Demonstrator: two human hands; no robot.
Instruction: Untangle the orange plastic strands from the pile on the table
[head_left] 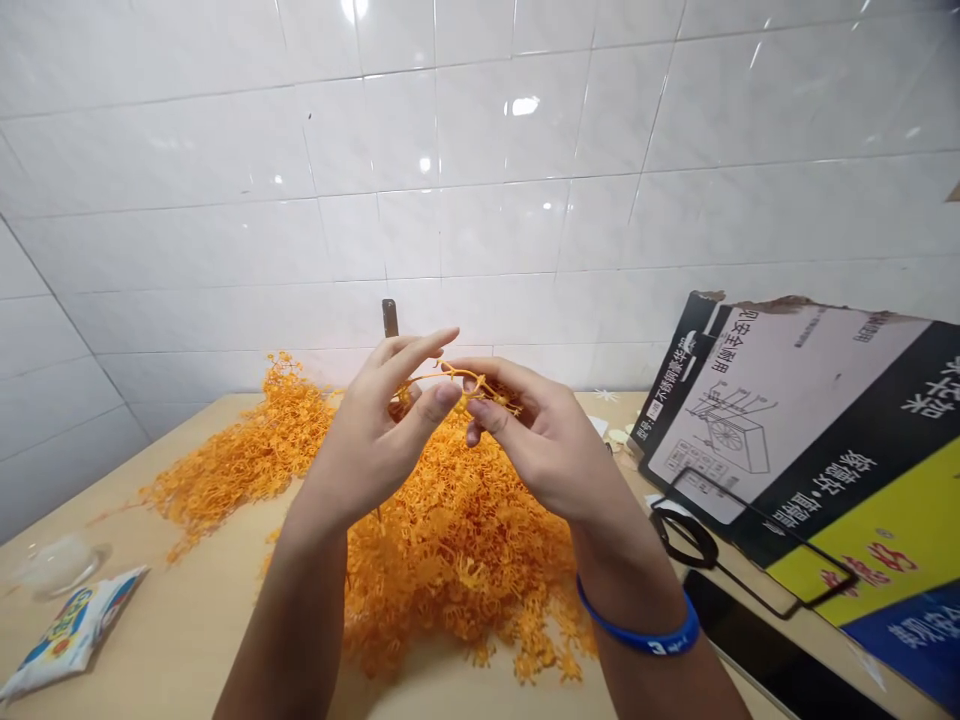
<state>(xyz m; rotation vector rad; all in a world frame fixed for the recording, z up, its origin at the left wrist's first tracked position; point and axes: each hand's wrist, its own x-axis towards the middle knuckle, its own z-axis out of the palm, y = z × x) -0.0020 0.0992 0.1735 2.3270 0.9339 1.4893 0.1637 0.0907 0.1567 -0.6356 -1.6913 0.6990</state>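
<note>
Both hands meet above a large heap of small orange plastic flower-shaped pieces (pixel 472 540). Between them stretches a thin orange plastic sprig (pixel 457 371) with small branching ends. My right hand (pixel 544 435) pinches it between thumb and fingers; a blue wristband (pixel 649 640) circles that wrist. On the other side, my left hand (pixel 382 425) closes on the sprig, its thumb pointing right and its index finger stretched out above. Some of its fingers are hidden behind the palm. A second orange pile (pixel 240 465) lies to the left on the light wooden table (pixel 187 610).
At right a printed cardboard box (pixel 787 440) leans beside a black wire stand (pixel 750 590) and a dark phone-like slab (pixel 780 650). A snack packet (pixel 75 630) and a clear blurred object (pixel 60 565) lie at left. A dark upright bar (pixel 390 318) stands before the tiled wall (pixel 480 230).
</note>
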